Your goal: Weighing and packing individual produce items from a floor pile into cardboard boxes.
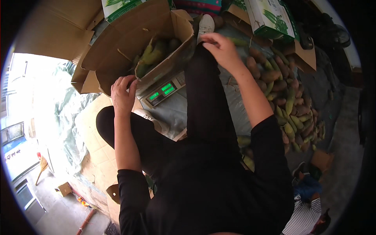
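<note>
An open cardboard box (168,64) holds several thick, elongated green vegetables (152,55), perhaps gourds or large cucumbers. It sits tilted on a digital scale (162,92) with lit green displays. My left hand (123,94) is at the box's near left corner, its fingers bent over the cardboard edge. By my raised right knee is my right hand (222,51), with bent fingers and the thumb apart. Nothing shows in it; its fingertips are near the knee and the white shoe (206,25), just right of the box.
A large pile of green and reddish-brown elongated vegetables (290,102) spreads to my right. Printed cartons (272,17) stand at the far right. Plastic sheeting (68,113) and flattened cardboard (100,145) lie left. Another person in a striped top (301,215) is at lower right.
</note>
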